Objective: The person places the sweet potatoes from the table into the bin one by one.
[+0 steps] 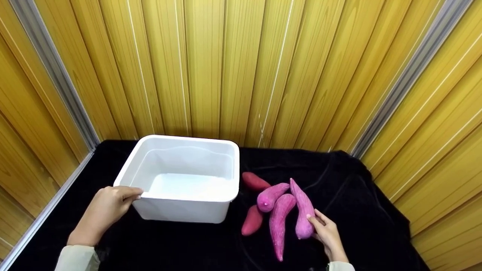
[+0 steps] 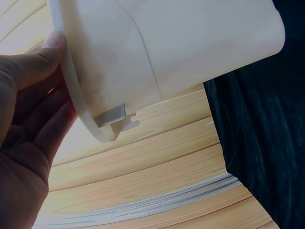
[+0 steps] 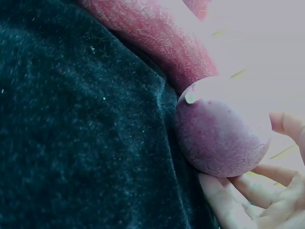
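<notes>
My left hand (image 1: 109, 205) grips the near left corner of a white plastic tub's rim (image 1: 188, 198). In the left wrist view, the thumb lies on one side of the tub's rim (image 2: 71, 81) and the fingers on the other. To the right, my right hand (image 1: 327, 231) holds the thick near end of a pink-purple sweet potato (image 1: 303, 210). The right wrist view shows its rounded end (image 3: 224, 129) between thumb and fingers. Beside it lie two more pink-purple sweet potatoes, a short one (image 1: 273, 196) and a long curved one (image 1: 280, 224).
Two smaller red sweet potatoes, one farther back (image 1: 255, 181) and one nearer (image 1: 252, 221), lie between the tub and the pink-purple ones. Black cloth (image 1: 361, 226) covers the table. Yellow wood-patterned walls (image 1: 241, 75) stand behind and at both sides.
</notes>
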Demonstrator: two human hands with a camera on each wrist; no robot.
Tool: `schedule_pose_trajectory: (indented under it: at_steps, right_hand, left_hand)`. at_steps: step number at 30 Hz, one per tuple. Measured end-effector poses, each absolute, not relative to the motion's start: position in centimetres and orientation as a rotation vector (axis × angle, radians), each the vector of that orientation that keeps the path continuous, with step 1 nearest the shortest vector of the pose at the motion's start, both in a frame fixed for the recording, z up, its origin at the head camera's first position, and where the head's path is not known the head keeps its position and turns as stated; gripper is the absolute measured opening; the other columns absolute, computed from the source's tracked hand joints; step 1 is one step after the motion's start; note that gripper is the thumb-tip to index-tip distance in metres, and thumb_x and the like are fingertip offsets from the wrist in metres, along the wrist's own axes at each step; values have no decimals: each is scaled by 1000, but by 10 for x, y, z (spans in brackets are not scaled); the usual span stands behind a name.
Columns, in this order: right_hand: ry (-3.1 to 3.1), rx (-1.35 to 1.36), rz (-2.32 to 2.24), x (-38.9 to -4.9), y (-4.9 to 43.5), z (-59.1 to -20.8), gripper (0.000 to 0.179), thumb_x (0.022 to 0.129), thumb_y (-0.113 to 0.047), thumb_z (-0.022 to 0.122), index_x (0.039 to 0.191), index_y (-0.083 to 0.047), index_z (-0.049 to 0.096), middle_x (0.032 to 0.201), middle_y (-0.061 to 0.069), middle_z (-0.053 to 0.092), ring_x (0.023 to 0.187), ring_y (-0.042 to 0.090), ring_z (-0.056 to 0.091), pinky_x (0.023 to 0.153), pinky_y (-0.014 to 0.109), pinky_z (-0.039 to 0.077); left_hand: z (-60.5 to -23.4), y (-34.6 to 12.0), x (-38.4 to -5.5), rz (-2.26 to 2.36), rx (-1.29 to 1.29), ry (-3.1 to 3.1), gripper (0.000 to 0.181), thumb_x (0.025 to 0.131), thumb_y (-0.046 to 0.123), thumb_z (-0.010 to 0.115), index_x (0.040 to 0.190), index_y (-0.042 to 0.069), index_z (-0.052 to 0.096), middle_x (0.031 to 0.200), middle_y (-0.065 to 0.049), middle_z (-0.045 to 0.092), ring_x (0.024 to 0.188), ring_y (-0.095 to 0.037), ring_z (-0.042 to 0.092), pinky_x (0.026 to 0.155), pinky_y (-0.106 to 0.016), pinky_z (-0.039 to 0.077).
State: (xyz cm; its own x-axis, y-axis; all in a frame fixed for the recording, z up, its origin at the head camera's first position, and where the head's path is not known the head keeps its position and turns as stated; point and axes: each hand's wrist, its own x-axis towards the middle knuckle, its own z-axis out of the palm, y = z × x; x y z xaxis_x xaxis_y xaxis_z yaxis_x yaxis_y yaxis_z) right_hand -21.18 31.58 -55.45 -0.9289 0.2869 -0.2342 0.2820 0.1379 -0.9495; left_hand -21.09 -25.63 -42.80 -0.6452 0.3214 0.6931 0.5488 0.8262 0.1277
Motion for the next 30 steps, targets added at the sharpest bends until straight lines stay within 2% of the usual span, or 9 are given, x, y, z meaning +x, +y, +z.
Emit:
schedule_pose_trajectory:
  at_steps: [11, 30]
  right_hand:
    - [-2363, -569, 2003, -211, 317, -552, 71, 93, -28, 64, 147, 3, 31, 146, 34, 34, 123, 32, 51, 92, 44, 55]
    - [-2357, -546, 2022, -216, 312, -534, 70, 92, -30, 65, 147, 1, 33, 146, 31, 35, 119, 25, 54, 88, 40, 57]
  left_hand:
    - [-431, -257, -211, -437, -635, -2303, 27, 60, -4, 85, 81, 12, 78, 78, 0, 75, 72, -19, 72, 63, -31, 58]
    - [-432, -257, -212, -458, -641, -2303, 26, 60, -4, 84, 81, 11, 78, 78, -1, 75, 73, -18, 72, 64, -30, 58]
